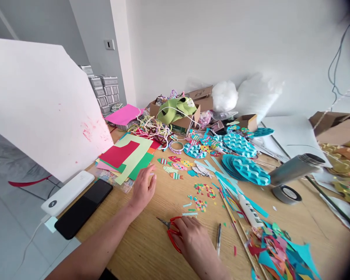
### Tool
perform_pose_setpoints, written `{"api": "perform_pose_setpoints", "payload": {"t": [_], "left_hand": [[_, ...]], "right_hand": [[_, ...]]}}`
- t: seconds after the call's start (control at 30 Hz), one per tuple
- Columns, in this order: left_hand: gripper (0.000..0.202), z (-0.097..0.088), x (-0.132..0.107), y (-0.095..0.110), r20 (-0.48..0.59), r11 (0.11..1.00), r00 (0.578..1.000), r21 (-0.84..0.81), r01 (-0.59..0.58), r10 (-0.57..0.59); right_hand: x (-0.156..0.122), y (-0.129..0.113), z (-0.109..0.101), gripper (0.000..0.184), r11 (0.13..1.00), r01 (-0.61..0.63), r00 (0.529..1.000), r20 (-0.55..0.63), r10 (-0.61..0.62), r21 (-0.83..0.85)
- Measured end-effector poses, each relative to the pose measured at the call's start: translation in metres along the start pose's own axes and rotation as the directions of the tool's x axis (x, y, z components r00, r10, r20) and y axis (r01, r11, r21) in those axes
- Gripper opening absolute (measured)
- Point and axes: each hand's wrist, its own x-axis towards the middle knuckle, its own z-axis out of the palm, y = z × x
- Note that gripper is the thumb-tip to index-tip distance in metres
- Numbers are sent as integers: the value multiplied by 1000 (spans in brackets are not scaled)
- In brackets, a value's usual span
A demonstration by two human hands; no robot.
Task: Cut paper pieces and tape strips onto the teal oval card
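Observation:
My left hand (143, 186) is beside the stack of coloured paper, fingers stretched out and apart, near the edge of a green sheet (142, 165); whether the fingertips touch it I cannot tell. A pale yellow sheet (135, 153) and a red sheet (121, 153) with a cut-out edge lie on top. At the front of the table, my right hand (192, 235) is closed around the red handles of small scissors (172, 229), whose blades point left. Decorated paper fish (179, 166) lie beyond the hands, with small paper bits (202, 204) nearer.
Left of the paper are a black phone (84, 209) and a white power bank (68, 192). On the right stand wavy blue discs (245, 170), a tilted metal flask (297, 169), a glue tube (250, 210) and paper scraps (280, 249). A pen (219, 238) lies beside my right hand.

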Motion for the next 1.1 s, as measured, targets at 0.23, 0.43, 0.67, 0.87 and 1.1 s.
{"api": "perform_pose_setpoints", "payload": {"t": [0.23,0.43,0.67,0.87,1.1], "left_hand": [[35,3,-3,-7,-84,995,995,-75,-59,53],[34,4,-8,-17,-63,992,996,-105,-64,58],[28,5,-3,-23,-30,993,997,-94,-78,75],[31,6,-3,-24,-2,991,996,-97,-90,90],[30,8,-4,-24,22,993,998,-97,-64,66]], "right_hand": [[-2,-18,16,23,985,57,991,-107,-75,-163],[0,-28,44,31,983,63,967,-234,-104,-174],[6,-30,40,33,983,26,983,-176,-59,-183],[6,-26,46,28,992,30,984,-168,-51,-122],[0,-19,58,19,998,65,987,-149,-66,-17]]}}
